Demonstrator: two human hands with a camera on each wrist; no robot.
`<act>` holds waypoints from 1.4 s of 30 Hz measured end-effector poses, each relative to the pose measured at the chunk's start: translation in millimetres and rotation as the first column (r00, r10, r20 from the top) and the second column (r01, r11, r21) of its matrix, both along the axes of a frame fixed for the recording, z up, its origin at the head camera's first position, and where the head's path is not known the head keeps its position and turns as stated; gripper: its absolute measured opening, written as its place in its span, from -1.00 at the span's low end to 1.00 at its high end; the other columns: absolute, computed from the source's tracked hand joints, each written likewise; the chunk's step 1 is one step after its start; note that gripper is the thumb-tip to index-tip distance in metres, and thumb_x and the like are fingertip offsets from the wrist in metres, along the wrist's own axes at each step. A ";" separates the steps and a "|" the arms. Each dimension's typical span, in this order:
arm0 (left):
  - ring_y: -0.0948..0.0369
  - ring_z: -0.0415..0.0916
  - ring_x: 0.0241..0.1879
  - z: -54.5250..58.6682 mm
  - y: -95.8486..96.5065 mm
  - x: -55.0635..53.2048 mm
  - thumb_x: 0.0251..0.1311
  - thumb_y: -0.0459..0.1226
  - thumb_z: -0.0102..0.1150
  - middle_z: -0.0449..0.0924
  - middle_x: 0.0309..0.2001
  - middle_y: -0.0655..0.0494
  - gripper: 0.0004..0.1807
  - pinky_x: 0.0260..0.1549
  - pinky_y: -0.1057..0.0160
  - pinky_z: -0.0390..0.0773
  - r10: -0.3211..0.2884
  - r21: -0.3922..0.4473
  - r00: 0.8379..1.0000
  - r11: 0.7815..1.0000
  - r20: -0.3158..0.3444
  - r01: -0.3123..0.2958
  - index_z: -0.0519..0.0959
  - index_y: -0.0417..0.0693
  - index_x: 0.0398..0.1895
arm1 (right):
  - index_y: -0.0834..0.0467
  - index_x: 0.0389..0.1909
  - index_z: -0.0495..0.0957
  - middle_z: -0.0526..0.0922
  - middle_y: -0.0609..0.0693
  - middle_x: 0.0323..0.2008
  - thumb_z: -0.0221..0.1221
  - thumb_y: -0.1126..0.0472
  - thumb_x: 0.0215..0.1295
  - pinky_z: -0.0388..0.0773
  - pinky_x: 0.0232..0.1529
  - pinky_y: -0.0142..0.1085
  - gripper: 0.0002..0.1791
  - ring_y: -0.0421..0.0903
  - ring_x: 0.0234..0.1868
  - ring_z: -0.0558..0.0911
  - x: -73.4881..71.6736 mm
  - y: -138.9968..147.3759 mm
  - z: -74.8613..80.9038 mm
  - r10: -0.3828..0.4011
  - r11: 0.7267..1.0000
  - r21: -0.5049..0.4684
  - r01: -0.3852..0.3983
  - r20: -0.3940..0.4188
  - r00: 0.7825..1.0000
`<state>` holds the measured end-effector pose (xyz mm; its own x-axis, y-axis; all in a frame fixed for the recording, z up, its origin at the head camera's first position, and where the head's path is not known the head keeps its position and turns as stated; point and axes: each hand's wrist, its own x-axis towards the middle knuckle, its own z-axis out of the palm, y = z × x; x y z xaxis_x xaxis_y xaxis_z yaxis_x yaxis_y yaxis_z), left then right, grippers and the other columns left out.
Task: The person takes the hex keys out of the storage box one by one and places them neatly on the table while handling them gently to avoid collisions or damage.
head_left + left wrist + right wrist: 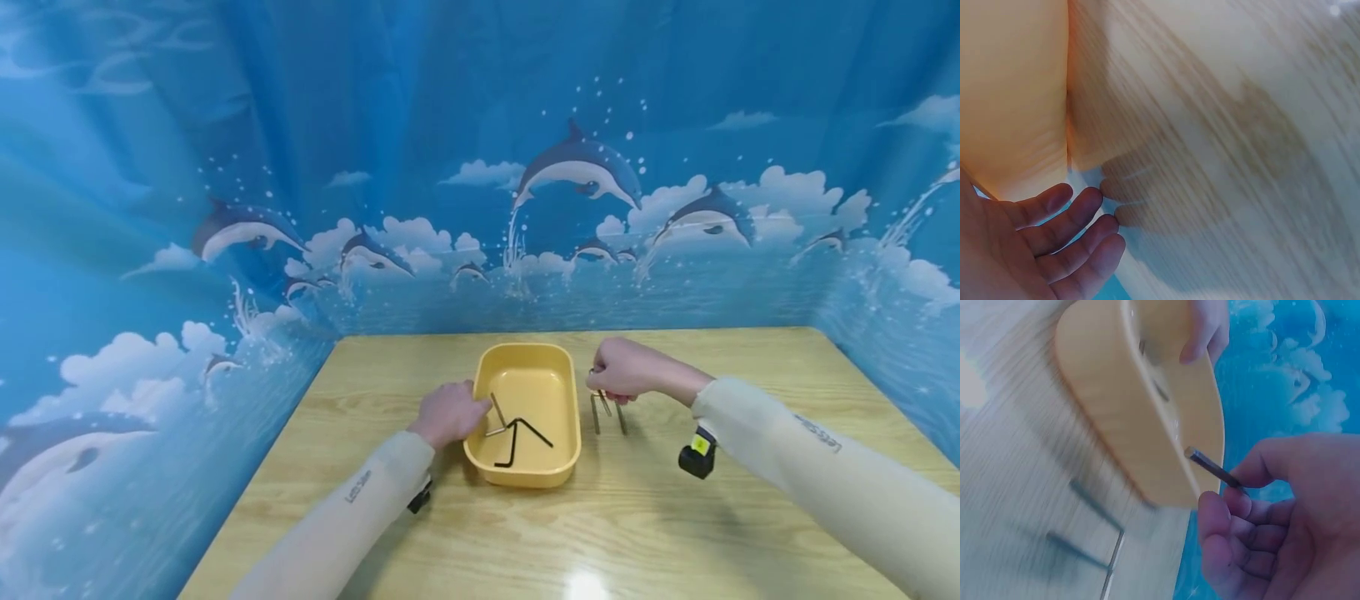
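Note:
My left hand (pixel 448 413) holds the left wall of a yellow plastic tray (pixel 527 379), thumb over the rim and the other fingers (pixel 1079 219) along its outside. Inside the tray lie a silver hex key (pixel 498 410) and black hex keys (pixel 513 446). To the right of the tray, my right hand (pixel 624 368) pinches another hex key (pixel 1210 465) between thumb and fingertips; one end sticks out and the rest is hidden by the fingers. More silver hex keys (pixel 622 420) lie on the table just below that hand.
The wood-grain table (pixel 645 533) reaches back to a blue curtain (pixel 450 108) printed with dolphins, which also runs along both sides. A black wrist camera (pixel 697 454) hangs under the right sleeve.

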<state>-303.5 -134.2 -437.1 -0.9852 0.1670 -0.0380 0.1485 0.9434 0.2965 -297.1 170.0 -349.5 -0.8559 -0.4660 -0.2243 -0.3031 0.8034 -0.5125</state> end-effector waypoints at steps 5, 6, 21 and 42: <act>0.10 0.53 -0.39 -0.7 -0.2 -1.6 0.35 0.10 -0.09 0.56 -0.42 0.05 -0.60 -0.37 0.08 0.51 -0.003 -0.006 1.000 1.000 -0.002 0.003 0.56 0.01 -0.31 | 0.09 -0.73 0.48 0.49 -0.05 -0.77 0.07 0.18 0.40 0.47 -0.56 -0.27 -0.57 -0.17 -0.75 0.43 -2.8 18.0 -8.4 -0.056 0.998 0.038 0.055 0.027 0.998; 0.11 0.52 -0.40 -0.6 -0.1 -1.8 0.36 0.10 -0.09 0.56 -0.43 0.06 -0.60 -0.38 0.09 0.50 -0.003 -0.007 1.000 1.000 -0.002 0.003 0.56 0.02 -0.33 | 0.09 -0.74 0.49 0.50 -0.05 -0.77 0.07 0.18 0.40 0.49 -0.55 -0.25 -0.57 -0.18 -0.75 0.43 -3.7 21.2 -10.6 -0.066 0.997 0.044 0.065 0.030 0.997; 0.12 0.51 -0.44 2.7 -0.8 0.2 0.37 0.12 -0.10 0.54 -0.46 0.08 -0.58 -0.42 0.13 0.47 0.006 -0.005 1.000 1.000 0.031 -0.006 0.56 0.01 -0.29 | 0.13 -0.75 0.52 0.46 -0.10 -0.80 0.08 0.23 0.37 0.42 -0.59 -0.31 -0.58 -0.21 -0.76 0.37 -10.0 58.5 -48.1 -0.109 0.992 0.066 0.104 0.067 0.992; 0.15 0.49 -0.55 0.9 -1.7 0.5 0.39 0.10 -0.12 0.53 -0.51 0.08 -0.60 -0.51 0.17 0.44 -0.012 0.030 0.999 1.000 0.049 0.010 0.53 0.05 -0.37 | 0.14 -0.78 0.54 0.44 -0.11 -0.83 0.07 0.29 0.29 0.35 -0.65 -0.36 -0.60 -0.21 -0.78 0.37 -19.1 67.5 -75.0 -0.180 0.978 0.120 0.170 0.081 0.980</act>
<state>-303.0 -135.9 -436.2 -0.9804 0.1798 -0.0808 0.1437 0.9326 0.3312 -316.3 237.4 -424.5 -0.8955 -0.2783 -0.3474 -0.1088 0.8936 -0.4355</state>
